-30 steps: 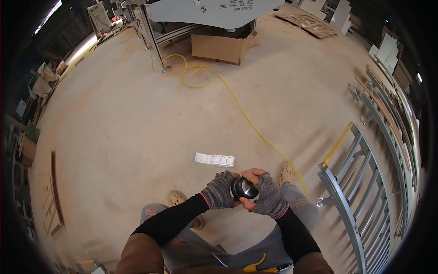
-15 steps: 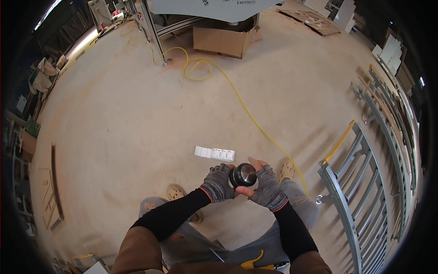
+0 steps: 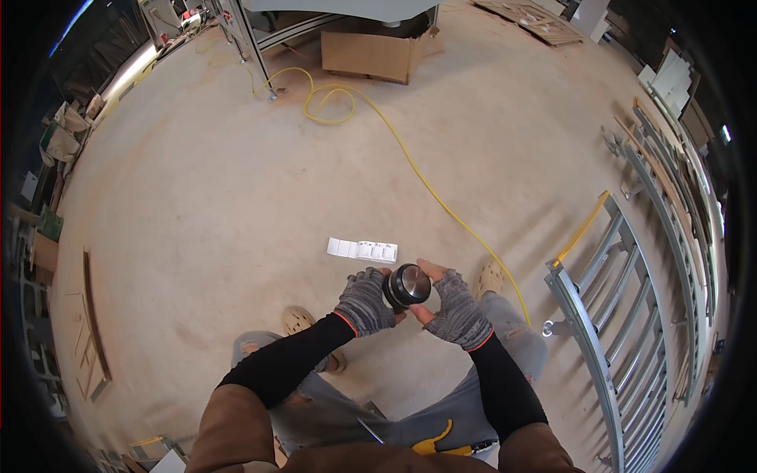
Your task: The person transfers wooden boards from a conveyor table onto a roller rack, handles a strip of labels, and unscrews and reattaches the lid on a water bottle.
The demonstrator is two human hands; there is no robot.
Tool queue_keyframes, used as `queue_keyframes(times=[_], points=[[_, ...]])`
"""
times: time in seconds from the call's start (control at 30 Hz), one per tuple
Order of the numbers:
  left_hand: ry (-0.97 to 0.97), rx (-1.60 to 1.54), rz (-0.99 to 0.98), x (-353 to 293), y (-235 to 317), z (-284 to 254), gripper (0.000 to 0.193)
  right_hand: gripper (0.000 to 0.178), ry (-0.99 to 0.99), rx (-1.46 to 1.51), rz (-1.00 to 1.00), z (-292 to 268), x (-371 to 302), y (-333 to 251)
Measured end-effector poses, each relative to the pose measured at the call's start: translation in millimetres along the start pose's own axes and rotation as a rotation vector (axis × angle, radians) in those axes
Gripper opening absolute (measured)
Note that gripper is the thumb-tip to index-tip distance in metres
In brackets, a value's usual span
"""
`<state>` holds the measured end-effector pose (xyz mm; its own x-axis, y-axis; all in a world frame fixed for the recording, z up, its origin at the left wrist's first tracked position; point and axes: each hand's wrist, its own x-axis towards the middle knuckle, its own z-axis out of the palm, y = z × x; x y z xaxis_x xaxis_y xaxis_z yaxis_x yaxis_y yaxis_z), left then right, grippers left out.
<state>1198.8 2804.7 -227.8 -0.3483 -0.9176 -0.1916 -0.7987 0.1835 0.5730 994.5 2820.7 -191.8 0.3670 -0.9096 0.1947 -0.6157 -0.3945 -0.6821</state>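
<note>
Between my hands is a round black container (image 3: 412, 284) with a shiny brushed-metal end tilted up toward me. My left hand (image 3: 363, 303), in a grey knitted half-finger glove, is closed around its left side. On the right side my right hand (image 3: 453, 310), gloved the same way, grips it with thumb near and fingers far. Its underside is hidden by the hands. Just beyond it, a strip of white printed labels (image 3: 363, 250) lies flat on the floor, touched by neither hand. A yellow-handled tool (image 3: 432, 443) shows near my lap at the lower edge.
A yellow hose (image 3: 430, 193) runs across the concrete floor, looped near a cardboard box (image 3: 364, 57) under a machine. Metal roller frames (image 3: 579, 319) stand at the right. A thin wooden frame (image 3: 96, 331) lies at the left. My clog-shod feet flank the hands.
The whole view has shifted, so floor items sit slightly higher and further left. Both hands still hold the container, its metal end turned slightly.
</note>
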Motion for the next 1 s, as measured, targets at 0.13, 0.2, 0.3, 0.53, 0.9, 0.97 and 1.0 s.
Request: queue_keyframes(times=[0.13, 0.2, 0.3, 0.53, 0.9, 0.97, 1.0], points=[[0.013, -0.069, 0.006, 2.0, -1.7, -0.5, 0.086, 0.077, 0.173, -0.06, -0.061, 2.2, 2.3, -11.3], [0.014, -0.052, 0.012, 0.3, -1.9, -0.1, 0.086, 0.077, 0.103, -0.038, 0.037, 6.0, 4.1, -12.4], [0.011, -0.081, 0.025, 1.9, -3.4, 3.1, 0.085, 0.077, 0.058, 0.026, 0.064, 4.6, 4.0, -4.8], [0.05, -0.049, 0.077, -1.8, -1.7, -1.8, 0.08, 0.075, 0.061, -0.026, 0.033, 5.2, 6.1, -13.4], [0.0, -0.173, 0.092, 1.2, -0.3, -0.6, 0.083, 0.078, -0.048, 0.122, -0.176, -13.5, 6.6, -3.9], [0.001, -0.157, 0.077, -2.5, 2.7, -4.9, 0.082, 0.078, 0.034, -0.01, 0.016, -12.0, 8.1, -19.3], [0.002, -0.141, 0.066, -3.8, 3.3, -6.3, 0.082, 0.078, 0.031, -0.009, 0.015, -10.1, 8.2, -19.4]])
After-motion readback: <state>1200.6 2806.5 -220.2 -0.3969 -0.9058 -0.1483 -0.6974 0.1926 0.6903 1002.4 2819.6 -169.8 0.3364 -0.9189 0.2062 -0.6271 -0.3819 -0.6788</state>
